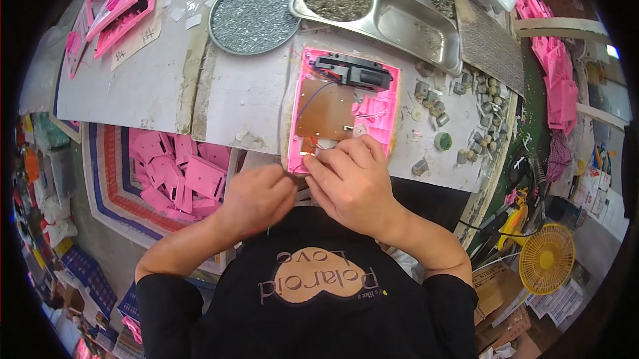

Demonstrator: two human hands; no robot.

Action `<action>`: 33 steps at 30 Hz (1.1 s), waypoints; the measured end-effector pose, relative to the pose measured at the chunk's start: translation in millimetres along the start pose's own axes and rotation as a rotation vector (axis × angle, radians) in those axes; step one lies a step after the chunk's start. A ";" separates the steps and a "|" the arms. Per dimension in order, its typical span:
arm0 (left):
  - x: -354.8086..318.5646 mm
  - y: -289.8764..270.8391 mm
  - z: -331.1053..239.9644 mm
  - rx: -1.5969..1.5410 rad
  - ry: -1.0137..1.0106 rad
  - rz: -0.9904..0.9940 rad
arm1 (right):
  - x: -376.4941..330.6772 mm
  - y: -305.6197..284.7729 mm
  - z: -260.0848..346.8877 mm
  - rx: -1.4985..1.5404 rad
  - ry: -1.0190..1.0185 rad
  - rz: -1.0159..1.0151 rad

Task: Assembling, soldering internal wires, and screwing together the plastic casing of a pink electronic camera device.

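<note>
A pink plastic casing [293, 134] lies open at the table's front edge. Inside it sit a brown circuit board [324, 107], a black plastic module [353, 71] across the far end, and thin wires. My right hand [356, 182] rests over the casing's near right corner, fingers bent, index fingertip down by a small part near the board's lower edge; the palm hides what lies beneath. Just left of the casing's near corner, my left hand [259, 199] is closed with fingers pinched together. A short thin green strand shows below it; what the fingers hold is hidden.
A round tray of small metal screws [254, 14] and a compartmented steel tray [416, 29] stand at the back. Small metal blocks [480, 119] lie scattered on the right. Pink casings fill a striped bag [110, 179] at lower left. A yellow fan [547, 258] stands lower right.
</note>
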State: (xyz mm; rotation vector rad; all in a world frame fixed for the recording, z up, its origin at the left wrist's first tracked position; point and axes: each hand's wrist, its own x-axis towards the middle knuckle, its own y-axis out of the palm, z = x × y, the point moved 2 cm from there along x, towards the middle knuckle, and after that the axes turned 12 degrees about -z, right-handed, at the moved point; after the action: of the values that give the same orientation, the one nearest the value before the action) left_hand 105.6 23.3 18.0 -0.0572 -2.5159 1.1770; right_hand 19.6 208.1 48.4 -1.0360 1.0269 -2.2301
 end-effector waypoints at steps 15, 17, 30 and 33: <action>37.6 -10.0 35.5 -0.204 0.252 -0.007 | 15.3 -24.3 -22.2 0.118 0.002 0.076; 40.8 -13.0 36.7 -0.246 0.270 -0.018 | 19.8 -65.6 -73.1 0.165 0.105 0.017; 51.1 -16.2 39.0 -0.309 0.177 0.126 | 325.3 -105.8 -343.1 -0.568 -0.214 -0.671; 49.1 -18.1 37.3 -0.298 0.148 0.110 | 345.5 -94.9 -355.7 -0.640 -0.241 -0.696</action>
State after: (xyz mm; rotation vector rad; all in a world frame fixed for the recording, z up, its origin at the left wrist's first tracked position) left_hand 49.2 -6.7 24.6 -0.3493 -2.5597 0.7937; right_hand -479.7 188.5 119.9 -2.1572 1.4720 -2.2001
